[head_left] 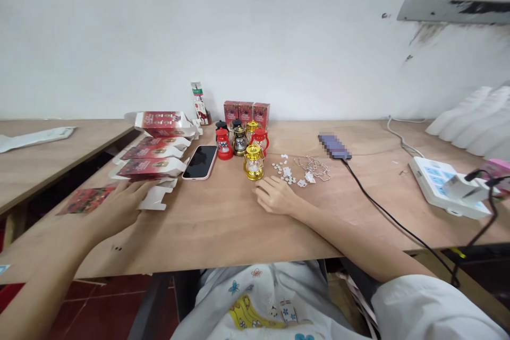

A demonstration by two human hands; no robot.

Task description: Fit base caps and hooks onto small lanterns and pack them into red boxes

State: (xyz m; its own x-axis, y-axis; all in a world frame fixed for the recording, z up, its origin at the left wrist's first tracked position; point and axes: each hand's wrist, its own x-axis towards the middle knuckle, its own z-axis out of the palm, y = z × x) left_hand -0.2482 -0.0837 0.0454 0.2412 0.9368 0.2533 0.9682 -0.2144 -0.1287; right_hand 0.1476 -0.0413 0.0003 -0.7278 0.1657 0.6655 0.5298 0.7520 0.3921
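Observation:
My left hand (121, 206) reaches over the nearest of several red printed cardboard boxes (149, 167), its fingers stretched across the lower edge by a white flap (155, 196). Whether the fingertips grip the card is hard to see. Beside a small gold lantern (254, 163), my right hand (275, 195) rests on the table with its fingers curled in and nothing visible in them. Behind that lantern stand red lanterns (224, 144), a bronze-coloured lantern (240, 142) and other small lanterns. White tags and small round pieces (287, 172) lie to the right, near a tangle of thin strings (314, 166).
A pink-edged phone (200, 162) lies between boxes and lanterns. Three closed red boxes (245, 110) and a bottle-like pack (199, 103) stand by the wall. Rightward are a cabled device (334, 146), a power strip (438, 183) and white stacked items (474, 122). A flat red printed piece (85, 200) lies left.

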